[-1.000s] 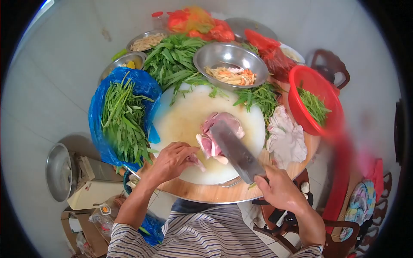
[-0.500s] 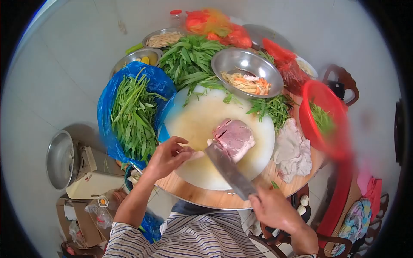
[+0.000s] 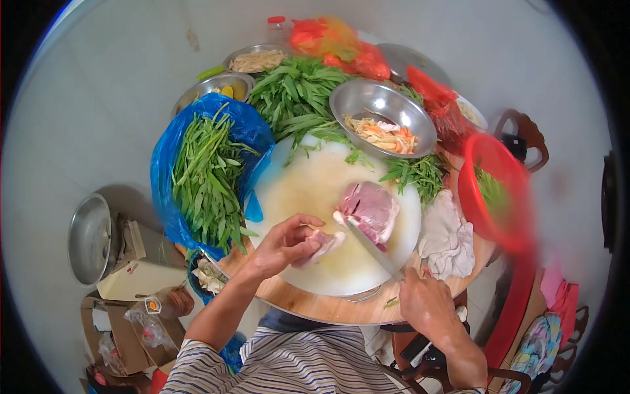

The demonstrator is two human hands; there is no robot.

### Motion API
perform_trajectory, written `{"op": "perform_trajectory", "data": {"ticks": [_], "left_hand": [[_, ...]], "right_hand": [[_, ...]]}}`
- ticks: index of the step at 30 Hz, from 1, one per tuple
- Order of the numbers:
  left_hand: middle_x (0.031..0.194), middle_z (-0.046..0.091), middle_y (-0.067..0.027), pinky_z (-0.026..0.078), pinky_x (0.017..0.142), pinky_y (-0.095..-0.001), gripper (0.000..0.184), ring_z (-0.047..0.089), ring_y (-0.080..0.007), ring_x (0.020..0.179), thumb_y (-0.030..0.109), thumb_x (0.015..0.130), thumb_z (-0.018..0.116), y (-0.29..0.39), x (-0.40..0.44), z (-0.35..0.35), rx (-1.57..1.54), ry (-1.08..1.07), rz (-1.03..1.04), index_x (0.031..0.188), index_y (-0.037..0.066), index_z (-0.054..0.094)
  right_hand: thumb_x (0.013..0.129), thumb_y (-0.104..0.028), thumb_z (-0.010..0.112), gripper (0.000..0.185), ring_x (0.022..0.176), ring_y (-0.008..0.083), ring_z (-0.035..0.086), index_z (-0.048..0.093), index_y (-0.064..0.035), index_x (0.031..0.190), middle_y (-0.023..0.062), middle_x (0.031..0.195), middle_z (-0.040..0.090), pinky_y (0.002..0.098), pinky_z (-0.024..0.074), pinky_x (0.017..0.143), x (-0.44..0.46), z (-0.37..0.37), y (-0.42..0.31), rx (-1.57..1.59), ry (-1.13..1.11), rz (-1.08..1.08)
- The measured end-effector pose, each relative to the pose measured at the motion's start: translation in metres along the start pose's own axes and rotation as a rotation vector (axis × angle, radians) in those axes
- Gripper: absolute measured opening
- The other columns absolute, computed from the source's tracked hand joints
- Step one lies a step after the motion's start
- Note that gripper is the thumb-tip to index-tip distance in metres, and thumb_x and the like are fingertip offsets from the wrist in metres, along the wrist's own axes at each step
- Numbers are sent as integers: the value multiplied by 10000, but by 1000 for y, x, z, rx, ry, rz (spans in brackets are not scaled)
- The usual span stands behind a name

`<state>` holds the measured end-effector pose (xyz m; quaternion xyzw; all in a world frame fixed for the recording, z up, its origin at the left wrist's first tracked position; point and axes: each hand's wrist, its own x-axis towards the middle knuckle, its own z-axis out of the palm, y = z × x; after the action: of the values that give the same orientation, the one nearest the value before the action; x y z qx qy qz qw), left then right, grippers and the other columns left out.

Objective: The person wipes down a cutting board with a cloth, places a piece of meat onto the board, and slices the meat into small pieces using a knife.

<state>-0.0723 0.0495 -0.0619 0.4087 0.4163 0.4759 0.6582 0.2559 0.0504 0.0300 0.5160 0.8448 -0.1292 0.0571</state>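
A block of raw meat with a pale fatty edge lies on the right half of the round white cutting board. My right hand grips a cleaver, its blade slanting up to the meat's lower left edge. Between the fingers of my left hand is a smaller piece of pale pink meat, held just over the board to the left of the blade. The fingertips beneath that piece are partly hidden.
Leafy greens fill a blue plastic bag at left, with more greens behind the board. A steel bowl of shredded food stands at the back. A pale cloth and red basin are on the right.
My left hand has shifted right and now has a larger piece of meat showing in it. The cleaver has turned more edge-on, and my right hand has moved slightly right.
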Motion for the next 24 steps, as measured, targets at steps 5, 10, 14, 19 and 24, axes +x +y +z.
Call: {"op": "perform_trajectory", "data": {"ticks": [5,10,14,19,24], "left_hand": [[1123,763,-143,597,810,-401,526,758,-273,957,163,962,801,4,-3,9,768,22,58,1403,11,558],[1169,761,-185,607,829,-443,524,765,-347,942,113,912,794,25,-23,24,1315,300,71,1383,45,575],[1162,762,-186,604,790,-447,512,768,-342,896,108,928,781,18,-21,11,1138,220,91,1395,54,578],[1158,744,-200,601,788,-440,533,774,-351,908,128,951,775,31,-21,12,650,-1,-36,1433,45,563],[1139,754,-191,602,794,-438,517,775,-345,914,135,946,780,23,-25,9,1108,162,111,1410,43,573]], "right_hand": [[1008,-142,595,214,743,544,699,613,61,1075,343,727,671,613,574,732,-1,6,14,84,40,-16],[1030,-163,602,222,778,566,677,594,57,1056,328,718,661,626,538,764,-2,0,5,518,-37,-7],[1031,-180,622,240,741,543,675,588,58,1030,292,706,663,622,526,720,7,6,-11,560,-67,33],[1030,-142,636,242,738,520,680,583,94,1013,302,723,654,548,522,681,19,16,-19,483,-125,34],[1026,-135,634,222,710,528,667,576,75,979,295,684,632,572,515,657,18,14,-21,360,-102,-26]]}}
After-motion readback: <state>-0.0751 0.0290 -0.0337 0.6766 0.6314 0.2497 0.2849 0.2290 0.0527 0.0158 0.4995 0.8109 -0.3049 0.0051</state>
